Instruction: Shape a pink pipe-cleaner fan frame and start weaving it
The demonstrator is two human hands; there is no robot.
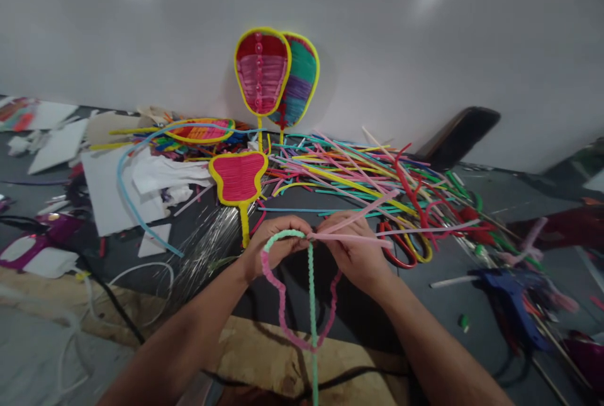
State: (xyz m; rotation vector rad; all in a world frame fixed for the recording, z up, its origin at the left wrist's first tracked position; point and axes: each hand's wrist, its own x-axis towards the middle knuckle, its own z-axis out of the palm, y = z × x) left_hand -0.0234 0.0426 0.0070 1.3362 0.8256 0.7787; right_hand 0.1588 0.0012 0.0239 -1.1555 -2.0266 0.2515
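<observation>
My left hand (278,237) is closed on the top of a looped pipe-cleaner frame (283,310), pinching its mint-green twisted part. The rest of the loop is pink and hangs below my hands in a rounded outline. A straight mint-green twisted pipe cleaner (311,296) runs down its middle and on past the bottom. Close beside the left fingertips, my right hand (358,258) pinches light pink pipe cleaners (353,240) where they meet the frame. Their loose ends fan out to the right. My fingers partly hide the joint.
Finished fan shapes with yellow rims, one a red-pink fan (262,78), lean on the wall. Loose pipe cleaners (340,170) lie heaped behind my hands. Red-handled scissors (399,245), a blue glue gun (512,305), a dark phone (465,138) and white paper (116,189) surround the work area.
</observation>
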